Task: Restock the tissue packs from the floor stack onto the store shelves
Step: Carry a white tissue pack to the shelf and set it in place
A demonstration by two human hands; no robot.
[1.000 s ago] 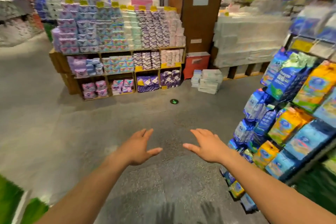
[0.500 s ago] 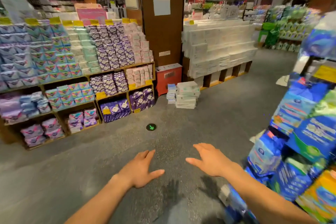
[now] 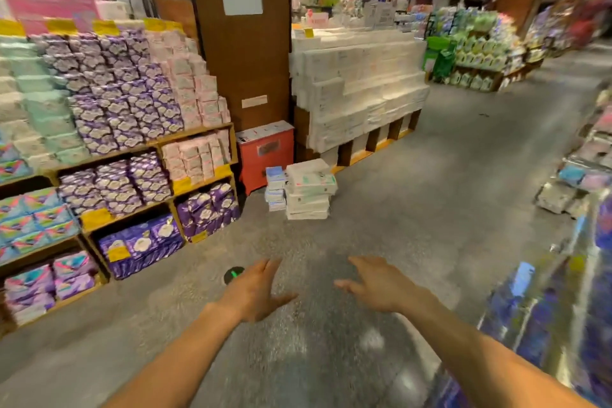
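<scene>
A floor stack of white tissue packs (image 3: pixel 309 190) stands on the grey floor ahead, with a smaller pile of blue-and-white packs (image 3: pixel 275 187) at its left. Behind it, a stepped display of white tissue packs (image 3: pixel 357 89) rises on wooden shelving. My left hand (image 3: pixel 255 290) and my right hand (image 3: pixel 381 283) are both stretched out in front of me, low over the floor, fingers apart and holding nothing. Both are well short of the floor stack.
A wooden shelf unit (image 3: pixel 195 132) full of purple, pink and teal packs fills the left. A brown pillar (image 3: pixel 241 36) with a red box (image 3: pixel 266 154) at its foot stands beside the stack. Blurred blue packs (image 3: pixel 546 308) crowd the right. A green arrow marker (image 3: pixel 233 274) lies on the floor.
The view has swung right and moved forward, so the floor stack and white display are closer and more central. Both hands stay out in front, empty.
</scene>
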